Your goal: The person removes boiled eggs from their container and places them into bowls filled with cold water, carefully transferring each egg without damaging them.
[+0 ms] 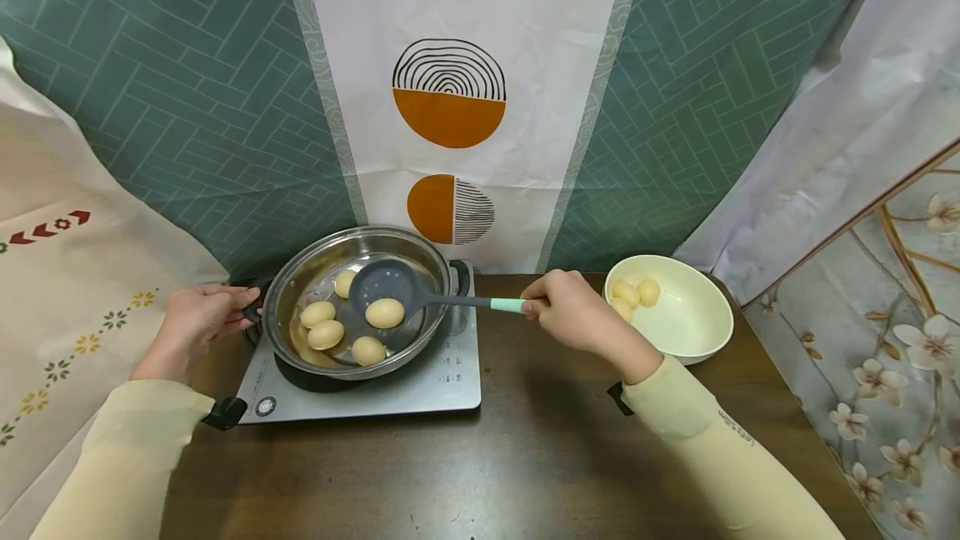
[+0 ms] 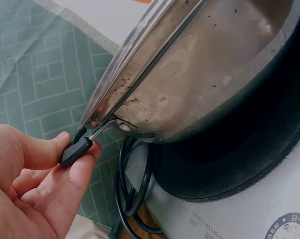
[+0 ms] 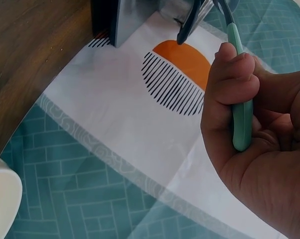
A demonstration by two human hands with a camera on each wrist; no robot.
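My left hand (image 1: 198, 317) pinches the black side handle (image 2: 76, 150) of a steel pan (image 1: 408, 354) between thumb and fingers. In the right hand (image 1: 570, 311) is the mint-green handle (image 3: 242, 119) of a grey slotted skimmer (image 1: 390, 277), its fingers curled round it. The skimmer's bowl is over the pan, and one pale egg (image 1: 385, 313) lies in it. Several more eggs (image 1: 326, 334) sit in the pan around the skimmer. The left wrist view shows the pan's outer wall but not its inside.
The pan stands on a silver induction cooker (image 1: 442, 394), a black cord (image 2: 125, 189) beside it. To the right, behind the right forearm, a cream bowl (image 1: 693, 315) holds several pale round pieces (image 1: 648, 291). Patterned cloth (image 1: 450, 215) hangs behind the wooden table (image 1: 480, 473).
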